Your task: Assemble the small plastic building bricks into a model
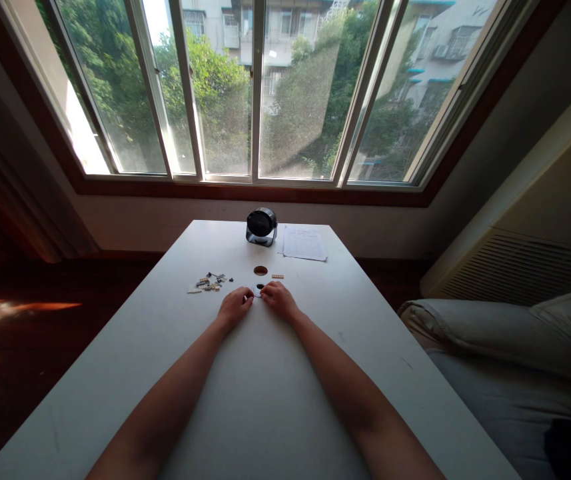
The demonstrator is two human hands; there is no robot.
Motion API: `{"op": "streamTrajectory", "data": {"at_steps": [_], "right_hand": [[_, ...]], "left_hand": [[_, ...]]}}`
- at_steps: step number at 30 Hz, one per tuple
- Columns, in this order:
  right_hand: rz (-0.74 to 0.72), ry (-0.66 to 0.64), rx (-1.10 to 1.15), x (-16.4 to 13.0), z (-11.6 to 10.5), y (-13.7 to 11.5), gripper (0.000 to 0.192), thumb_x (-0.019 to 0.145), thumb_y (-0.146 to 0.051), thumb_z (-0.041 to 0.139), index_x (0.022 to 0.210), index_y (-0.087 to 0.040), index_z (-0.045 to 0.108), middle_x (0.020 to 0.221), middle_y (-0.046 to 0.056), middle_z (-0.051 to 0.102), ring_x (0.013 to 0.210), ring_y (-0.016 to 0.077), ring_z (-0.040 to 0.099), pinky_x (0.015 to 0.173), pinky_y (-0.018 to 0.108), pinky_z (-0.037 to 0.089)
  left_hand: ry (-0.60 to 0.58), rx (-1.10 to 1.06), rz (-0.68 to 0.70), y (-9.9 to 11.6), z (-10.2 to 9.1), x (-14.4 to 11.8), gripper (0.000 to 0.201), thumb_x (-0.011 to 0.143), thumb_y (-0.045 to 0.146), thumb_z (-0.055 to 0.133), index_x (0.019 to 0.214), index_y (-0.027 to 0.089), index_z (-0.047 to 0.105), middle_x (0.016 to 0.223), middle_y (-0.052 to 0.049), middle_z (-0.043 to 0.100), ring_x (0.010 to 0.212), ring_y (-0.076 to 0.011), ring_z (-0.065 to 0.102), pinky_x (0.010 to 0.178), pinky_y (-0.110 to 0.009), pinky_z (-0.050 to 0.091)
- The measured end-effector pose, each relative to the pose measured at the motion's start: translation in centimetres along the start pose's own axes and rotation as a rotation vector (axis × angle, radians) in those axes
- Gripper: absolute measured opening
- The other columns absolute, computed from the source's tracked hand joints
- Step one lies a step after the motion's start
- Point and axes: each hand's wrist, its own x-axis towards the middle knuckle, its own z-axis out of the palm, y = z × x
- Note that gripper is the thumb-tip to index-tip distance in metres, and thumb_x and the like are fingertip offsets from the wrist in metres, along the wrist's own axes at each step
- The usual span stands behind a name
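Observation:
At the middle of the white table, my left hand (236,305) and my right hand (279,299) come close together with fingers curled. Between them lies a small pale ring-shaped disc (255,290) with a dark centre. My left fingertips pinch at its near left edge, and those of my right hand close on its right side, covering part of it. Just right of the disc and farther off is a short tan studded strip (278,276), like a toy brick piece. A loose pile of small tan, grey and black pieces (210,283) lies left of my left hand.
Beyond the disc is a round hole (260,271) in the white table (260,400). A black round device on a stand (261,225) stands at the far edge, beside a printed paper sheet (305,244). A padded seat (495,333) is on the right, below the window.

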Motion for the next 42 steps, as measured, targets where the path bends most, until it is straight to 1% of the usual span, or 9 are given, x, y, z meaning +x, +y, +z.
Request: {"op": "streamTrajectory", "data": {"at_steps": [11, 29, 35, 42], "right_hand": [[-0.011, 0.004, 0.002, 0.00, -0.01, 0.18, 0.010, 0.089, -0.024, 0.061, 0.091, -0.025, 0.071, 0.094, 0.004, 0.062, 0.095, 0.0192, 0.052, 0.085, 0.031, 0.042], [-0.004, 0.003, -0.008, 0.01, 0.05, 0.16, 0.010, 0.089, -0.024, 0.061, 0.091, -0.024, 0.071, 0.093, 0.004, 0.062, 0.095, 0.0192, 0.052, 0.086, 0.032, 0.042], [-0.005, 0.003, -0.009, 0.02, -0.07, -0.06, 0.009, 0.089, -0.024, 0.062, 0.091, -0.024, 0.071, 0.093, 0.004, 0.062, 0.094, 0.0191, 0.052, 0.085, 0.032, 0.042], [-0.022, 0.013, -0.014, -0.02, -0.05, -0.09, 0.009, 0.090, -0.024, 0.061, 0.090, -0.024, 0.070, 0.091, 0.004, 0.062, 0.093, 0.0189, 0.052, 0.085, 0.031, 0.042]], "left_hand": [[-0.011, 0.006, -0.015, 0.21, -0.11, 0.02, 0.017, 0.087, 0.028, 0.052, 0.094, 0.023, 0.067, 0.088, -0.003, 0.067, 0.077, -0.0151, 0.059, 0.074, -0.027, 0.044], [0.001, 0.001, 0.006, 0.07, -0.03, 0.01, 0.017, 0.087, 0.028, 0.052, 0.093, 0.023, 0.067, 0.087, -0.002, 0.067, 0.075, -0.0148, 0.059, 0.072, -0.026, 0.043], [-0.009, 0.009, -0.017, 0.21, -0.09, -0.03, 0.017, 0.087, 0.029, 0.052, 0.094, 0.022, 0.067, 0.088, -0.003, 0.068, 0.075, -0.0151, 0.059, 0.072, -0.026, 0.043], [0.006, -0.006, 0.018, -0.01, -0.02, -0.04, 0.016, 0.086, 0.028, 0.053, 0.092, 0.023, 0.067, 0.086, -0.002, 0.067, 0.074, -0.0147, 0.059, 0.071, -0.026, 0.043]]}}
